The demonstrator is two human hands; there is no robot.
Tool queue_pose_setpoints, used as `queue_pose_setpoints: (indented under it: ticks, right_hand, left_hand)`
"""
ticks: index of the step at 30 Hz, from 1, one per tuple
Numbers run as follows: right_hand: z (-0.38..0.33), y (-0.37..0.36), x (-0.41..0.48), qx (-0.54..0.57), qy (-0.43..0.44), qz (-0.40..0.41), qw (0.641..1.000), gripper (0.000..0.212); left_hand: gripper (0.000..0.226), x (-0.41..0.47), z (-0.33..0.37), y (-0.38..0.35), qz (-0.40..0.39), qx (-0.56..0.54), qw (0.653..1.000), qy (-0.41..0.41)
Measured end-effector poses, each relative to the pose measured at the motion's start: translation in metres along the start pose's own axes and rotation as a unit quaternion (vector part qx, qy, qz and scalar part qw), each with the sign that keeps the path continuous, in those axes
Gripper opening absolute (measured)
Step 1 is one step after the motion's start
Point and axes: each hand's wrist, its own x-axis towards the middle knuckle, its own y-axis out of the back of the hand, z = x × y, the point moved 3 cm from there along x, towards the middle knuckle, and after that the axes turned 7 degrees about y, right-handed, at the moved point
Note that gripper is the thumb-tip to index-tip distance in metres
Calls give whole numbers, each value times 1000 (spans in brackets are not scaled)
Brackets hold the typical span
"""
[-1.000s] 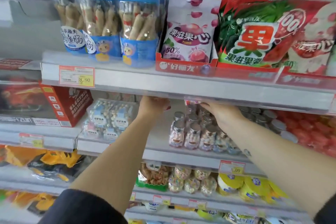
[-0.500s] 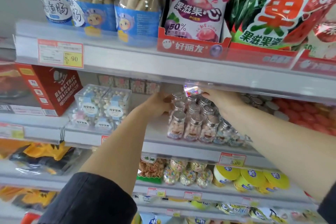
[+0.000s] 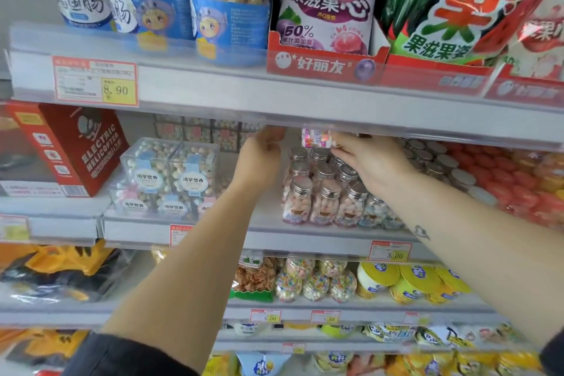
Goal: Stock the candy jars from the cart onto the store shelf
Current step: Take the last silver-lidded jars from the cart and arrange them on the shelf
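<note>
The candy jars [image 3: 323, 201] are clear and smooth with shiny, metal-looking silver caps, and the held jar [image 3: 317, 138] carries a glossy label. The cube boxes [image 3: 171, 168] are transparent hard plastic, the red carton [image 3: 73, 146] matt cardboard. The snack bags [image 3: 451, 9] are glossy film; the shelf strip [image 3: 274, 91] is clear plastic over a paper price tag [image 3: 94, 82].

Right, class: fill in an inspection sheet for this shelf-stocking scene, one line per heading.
Surface: grey metal middle shelf, partly stocked.
Job's things: clear candy jars with silver screw caps stand in rows; one more jar is held sideways above them.
Clutter: clear square candy boxes and a red cardboard helicopter box, left of the rows.
Grippers: right hand pinches the sideways jar; left hand raised beside the rows, fingers hidden behind the upper rail.
Cables: nothing seen.
Surroundings: blue-labelled sausage tubs above; yellow-lidded tubs below.
</note>
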Motion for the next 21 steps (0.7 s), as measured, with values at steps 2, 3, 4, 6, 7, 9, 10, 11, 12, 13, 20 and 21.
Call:
queue_pose_setpoints:
  ticks: [2, 3, 4, 6, 7, 9, 10, 11, 12, 13, 20, 21]
  right_hand:
    - [1, -1, -4, -9, 17, -16, 1000, 28]
    - [3, -2, -6, -16, 27, -20, 999, 30]
    - [4, -3, -6, -21, 37, -22, 999, 31]
    - [6, -7, 0, -26, 56, -22, 998, 34]
    - [6, -10, 4, -33, 64, -17, 997, 37]
    - [7, -13, 19, -59, 85, 1, 995, 35]
    - [7, -15, 28, -79, 98, 10, 992, 29]
    - [7, -17, 36, -103, 110, 17, 988, 27]
    - [7, -20, 43, -128, 115, 26, 985, 29]
    - [7, -21, 51, -159, 117, 36, 980, 33]
    - [-9, -50, 79, -464, 234, -141, 842, 43]
    - [-8, -55, 80, -496, 231, -178, 818, 44]
  left_hand:
    - [43, -13, 4, 2, -2, -1, 999, -43]
    - [42, -18, 4, 2, -10, 4, 998, -58]
    - [41, -21, 3, 1, -15, 4, 998, -68]
    - [44, -24, -4, 0, -12, -4, 997, -74]
    - [45, -25, -9, -2, -12, -6, 998, -66]
    - [48, -27, -22, -6, -12, -9, 999, -50]
    - [48, -27, -27, -9, -15, -6, 999, -44]
    - [48, -25, -31, -11, -15, -2, 999, -38]
    - [48, -23, -34, -13, -12, 0, 999, -37]
    - [48, -21, -35, -14, -10, -1, 999, -40]
    - [49, -11, -43, -18, -31, 16, 999, -41]
    - [49, -7, -45, -17, -36, 15, 999, -32]
